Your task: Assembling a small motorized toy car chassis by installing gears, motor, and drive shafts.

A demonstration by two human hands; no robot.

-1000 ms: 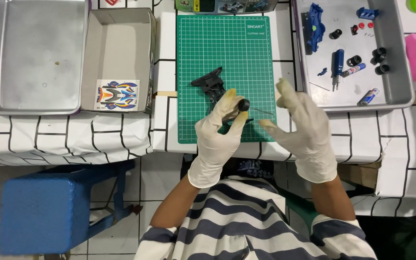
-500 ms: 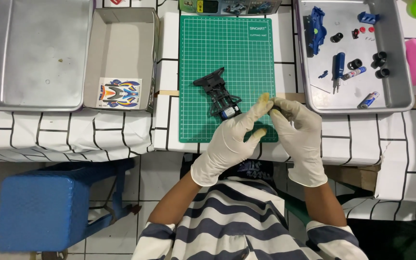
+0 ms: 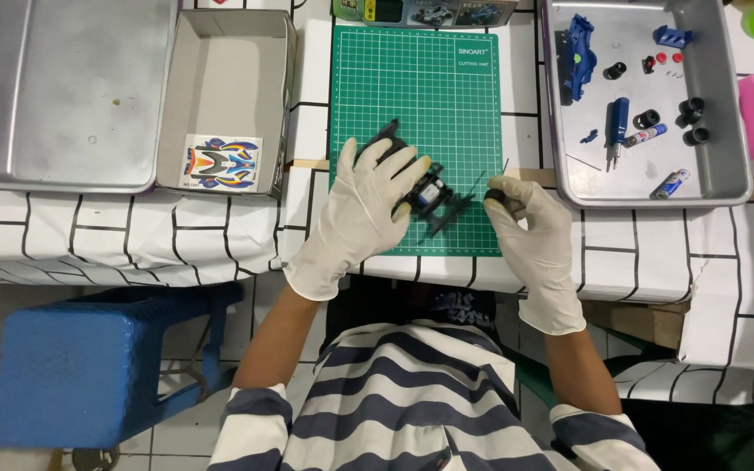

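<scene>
A black toy car chassis (image 3: 434,199) with a small motor in it lies on the green cutting mat (image 3: 429,96). My left hand (image 3: 361,209), in a white glove, rests on top of the chassis and holds it down. My right hand (image 3: 530,231), also gloved, is just right of the chassis, fingers pinched on a small black wheel (image 3: 492,200) with a thin metal axle sticking up from it. The chassis's left end pokes out above my left hand.
A metal tray (image 3: 726,174) at right holds a blue car body (image 3: 579,45), black tyres (image 3: 691,112), batteries and small parts. A cardboard box (image 3: 229,52) with a sticker sheet (image 3: 222,162) and a second metal tray (image 3: 63,87) stand left. A blue stool (image 3: 80,366) is below.
My left hand moved left onto the chassis and covers it. My right hand drew away to the right with a small wheel and axle pinched in its fingers.
</scene>
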